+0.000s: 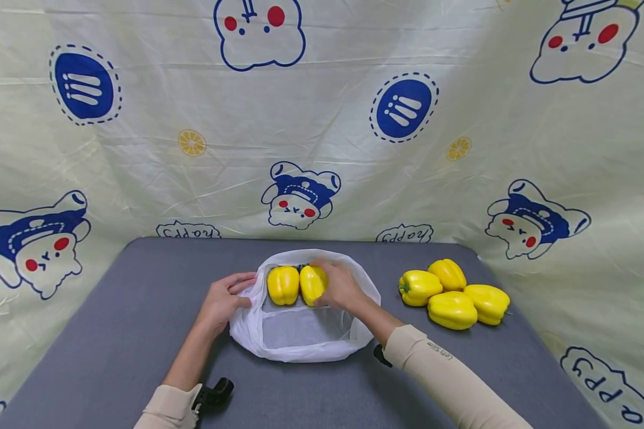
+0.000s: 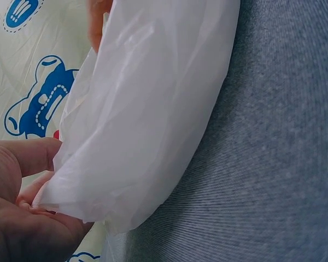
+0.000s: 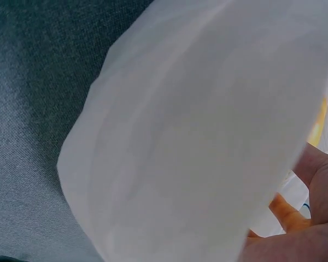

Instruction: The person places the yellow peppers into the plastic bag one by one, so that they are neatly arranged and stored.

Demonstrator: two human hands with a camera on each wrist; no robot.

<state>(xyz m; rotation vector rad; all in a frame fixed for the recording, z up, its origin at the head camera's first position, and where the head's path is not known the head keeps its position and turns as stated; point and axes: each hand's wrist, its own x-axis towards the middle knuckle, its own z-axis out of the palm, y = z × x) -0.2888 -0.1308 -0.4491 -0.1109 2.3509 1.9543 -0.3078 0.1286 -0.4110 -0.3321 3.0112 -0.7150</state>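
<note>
A white plastic bag point(image 1: 316, 351) stands with its mouth spread wide in the middle of the table. At its left rim, my left hand point(image 1: 220, 305) holds the plastic between thumb and fingers; the left wrist view shows the bag's edge point(image 2: 71, 191) there. My right hand point(image 1: 341, 286) reaches in over the right side and grips a yellow bell pepper point(image 1: 312, 285), its far side covered by the fingers. Beside it, a second yellow bell pepper point(image 1: 282, 286) sits inside the bag. In the right wrist view the bag's wall hides most of the held pepper.
To the right of the bag, several yellow bell peppers point(image 1: 452, 310) lie grouped on the grey table point(image 1: 139, 310). A printed cloth point(image 1: 343, 190) hangs behind the table and along its sides. Black bands sit at both wrists.
</note>
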